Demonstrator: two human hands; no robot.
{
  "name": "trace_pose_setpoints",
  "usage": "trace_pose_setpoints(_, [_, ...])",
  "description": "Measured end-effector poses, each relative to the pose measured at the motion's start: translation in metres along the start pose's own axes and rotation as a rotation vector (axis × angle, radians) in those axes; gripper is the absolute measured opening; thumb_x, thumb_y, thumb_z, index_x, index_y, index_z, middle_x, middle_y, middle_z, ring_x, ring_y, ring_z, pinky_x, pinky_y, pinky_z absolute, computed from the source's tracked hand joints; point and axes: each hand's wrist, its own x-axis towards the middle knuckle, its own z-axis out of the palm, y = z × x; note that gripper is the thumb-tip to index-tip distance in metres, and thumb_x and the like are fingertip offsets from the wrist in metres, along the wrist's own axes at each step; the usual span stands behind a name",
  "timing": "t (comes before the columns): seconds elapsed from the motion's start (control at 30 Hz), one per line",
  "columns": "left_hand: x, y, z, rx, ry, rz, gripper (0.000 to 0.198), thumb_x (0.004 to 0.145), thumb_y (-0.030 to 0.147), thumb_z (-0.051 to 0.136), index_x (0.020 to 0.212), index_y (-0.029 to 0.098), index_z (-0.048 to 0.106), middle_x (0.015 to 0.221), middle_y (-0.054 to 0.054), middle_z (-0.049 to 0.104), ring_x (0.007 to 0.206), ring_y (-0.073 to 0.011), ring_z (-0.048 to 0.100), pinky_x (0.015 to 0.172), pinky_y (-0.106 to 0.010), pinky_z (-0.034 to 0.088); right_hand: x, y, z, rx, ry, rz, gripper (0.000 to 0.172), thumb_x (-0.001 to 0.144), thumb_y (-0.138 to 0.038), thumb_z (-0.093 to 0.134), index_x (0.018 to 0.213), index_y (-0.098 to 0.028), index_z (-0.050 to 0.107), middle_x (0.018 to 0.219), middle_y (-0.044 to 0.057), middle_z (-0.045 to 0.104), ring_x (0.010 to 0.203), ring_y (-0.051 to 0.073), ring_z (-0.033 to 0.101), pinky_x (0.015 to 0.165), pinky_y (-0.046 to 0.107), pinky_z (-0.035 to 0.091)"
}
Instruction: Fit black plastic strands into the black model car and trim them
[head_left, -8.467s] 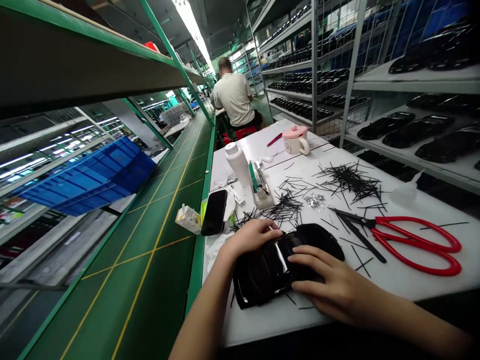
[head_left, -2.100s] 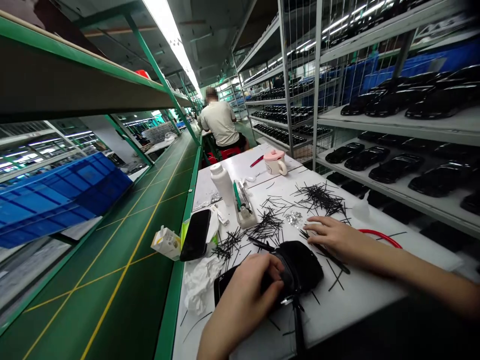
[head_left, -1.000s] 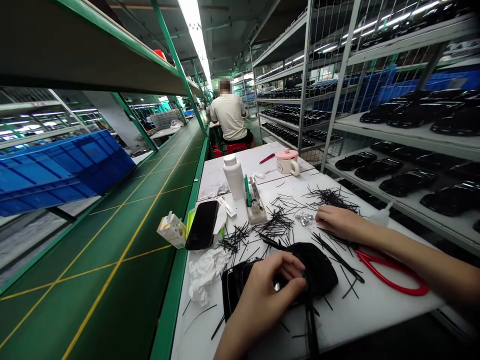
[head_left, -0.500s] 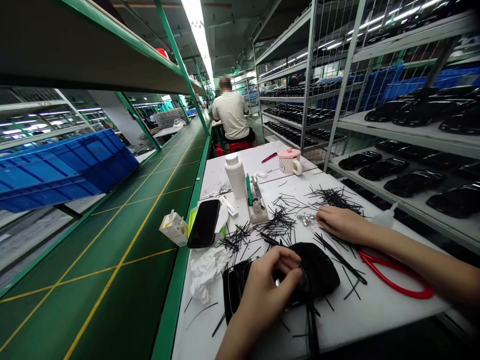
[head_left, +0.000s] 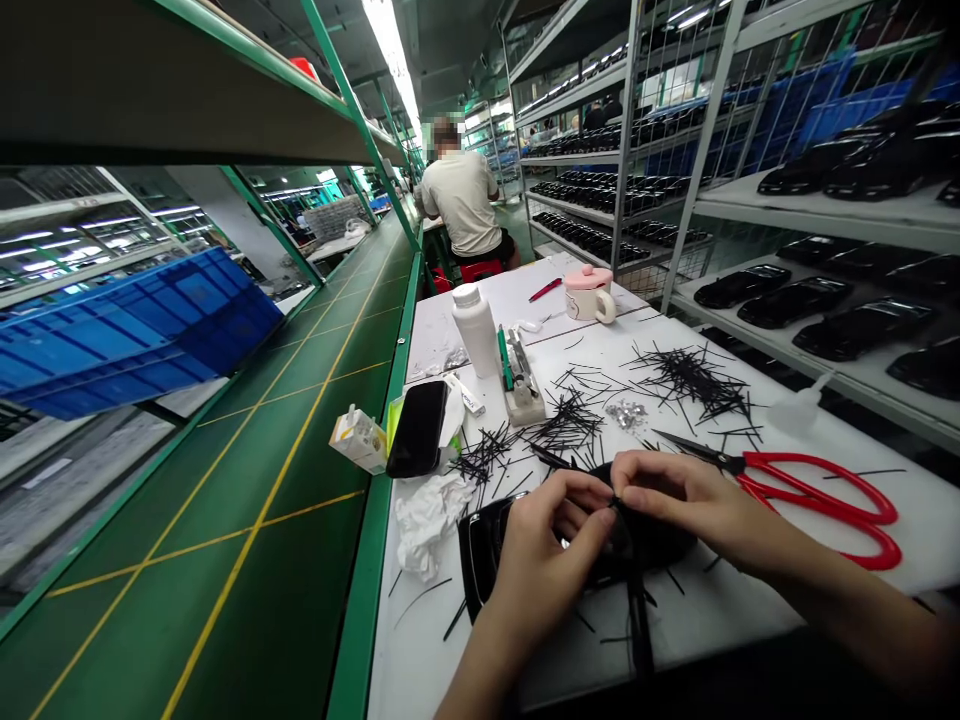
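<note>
Two bare hands work together over a black model car (head_left: 486,560), which lies on the white bench (head_left: 420,650) at 12 o'clock from the wrists. The left hand (head_left: 551,550) curls over the car's near side, with its fingertips drawn close. The right hand (head_left: 694,500) comes in from 3 o'clock, thumb and forefinger pinched together and almost touching the left fingertips. Whatever lies in that pinch is too thin to tell, though it may be one of the black strands (head_left: 690,375) heaped at 1 o'clock.

The work in hand looks like fine fingertip handling at the car's middle. The next move seems to call for a steady left hand and a slow, exact right pinch, clear of the loose strands around the car.

Against the frame half a second earlier, the right hand has left the silver bits (head_left: 626,413) and joined the left at the car. The red scissors (head_left: 817,505), partly hidden then, now show in full at 3 o'clock, their blades pointing toward the hands.
</note>
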Motion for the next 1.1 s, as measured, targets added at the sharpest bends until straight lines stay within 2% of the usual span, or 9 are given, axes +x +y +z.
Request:
trace_pose_setpoints(0.13, [-0.0008, 0.0011, -0.0009, -0.005, 0.037, 0.012, 0.009, 0.087, 0.021, 0.065, 0.094, 0.016, 0.066, 0.079, 0.001, 0.067, 0.053, -0.0032, 0.055, 0.052, -0.014, 0.041, -0.0008, 0.0074, 0.0014, 0.115, -0.005, 0.015, 0.026, 0.093, -0.041, 0.063, 0.086, -0.016, 0.058, 0.079, -0.001, 0.051, 0.074, 0.010, 0.047, 0.067, 0.022, 0.036])
trace_pose_setpoints(0.47, [-0.0013, 0.0037, -0.0002, 0.016, 0.016, -0.003, 0.009, 0.088, 0.022, 0.066, 0.095, 0.017, 0.067, 0.083, 0.001, 0.067, 0.054, -0.0029, 0.050, 0.051, -0.016, 0.037, -0.0018, 0.0086, 0.0040, 0.132, 0.011, 0.037, 0.025, 0.092, -0.041, 0.065, 0.085, -0.018, 0.059, 0.079, -0.002, 0.053, 0.075, 0.010, 0.049, 0.067, 0.020, 0.037])
trace_pose_setpoints(0.83, [-0.0007, 0.0031, -0.0001, 0.029, -0.003, 0.005, 0.011, 0.086, 0.022, 0.067, 0.096, 0.017, 0.066, 0.085, 0.000, 0.068, 0.055, -0.0032, 0.047, 0.052, -0.016, 0.037, -0.0027, 0.0101, 0.0031, 0.093, 0.004, 0.034, 0.024, 0.092, -0.042, 0.064, 0.087, -0.018, 0.059, 0.082, -0.001, 0.057, 0.078, 0.011, 0.051, 0.070, 0.021, 0.039])
trace_pose_setpoints(1.0, [-0.0007, 0.0027, 0.0005, 0.026, 0.012, 0.005, 0.011, 0.085, 0.021, 0.067, 0.094, 0.016, 0.066, 0.084, -0.001, 0.068, 0.057, -0.0043, 0.049, 0.053, -0.016, 0.038, -0.0023, 0.0037, 0.0048, 0.041, 0.059, 0.025, 0.025, 0.089, -0.042, 0.067, 0.087, -0.019, 0.059, 0.084, 0.001, 0.058, 0.082, 0.014, 0.055, 0.073, 0.024, 0.043])
trace_pose_setpoints(1.1, [-0.0010, 0.0028, 0.0007, 0.019, 0.016, 0.000, 0.012, 0.085, 0.023, 0.067, 0.095, 0.016, 0.066, 0.085, -0.001, 0.068, 0.056, -0.0049, 0.051, 0.053, -0.017, 0.039, -0.0043, 0.0035, 0.0045, -0.010, 0.090, -0.009, 0.023, 0.089, -0.042, 0.066, 0.088, -0.020, 0.059, 0.083, 0.002, 0.056, 0.080, 0.015, 0.054, 0.069, 0.025, 0.043])
